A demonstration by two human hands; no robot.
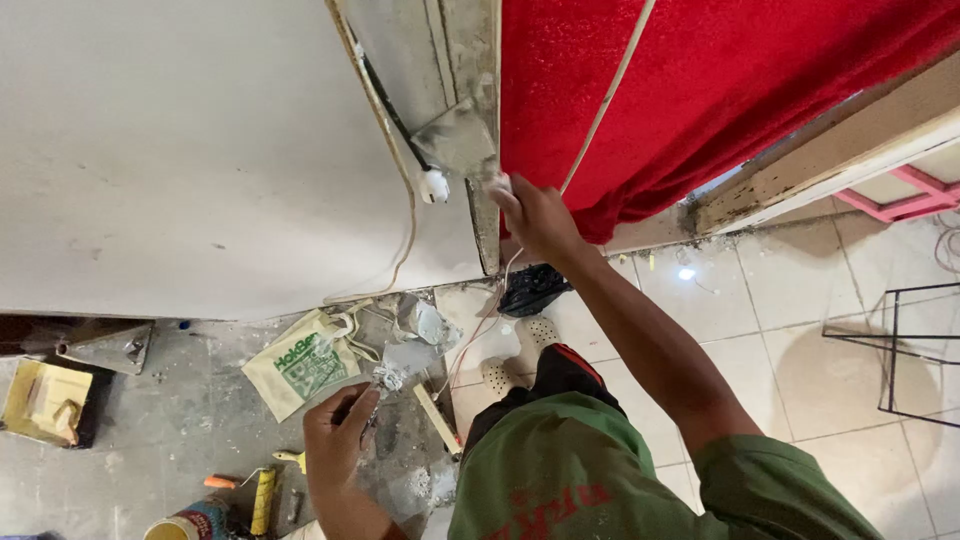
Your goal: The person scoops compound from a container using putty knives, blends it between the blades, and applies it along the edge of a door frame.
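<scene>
My right hand (535, 215) reaches up and grips the handle of a wide putty knife (457, 140). Its grey, plaster-smeared blade lies flat against the edge of the white wall (200, 150), beside a red curtain (700, 90). My left hand (337, 435) is lower, near my waist. It holds a second putty knife (405, 362) whose blade carries a lump of grey plaster. A white cable (408, 220) with a plug hangs down the wall just left of the upper blade.
On the dusty floor lie a printed cloth bag (300, 362), a small paint roller (262, 498), a tin (188, 523), a yellow box (45, 400) and a black plastic bag (530, 288). A black wire frame (900, 340) stands at right. My sandalled feet (515, 350) are below.
</scene>
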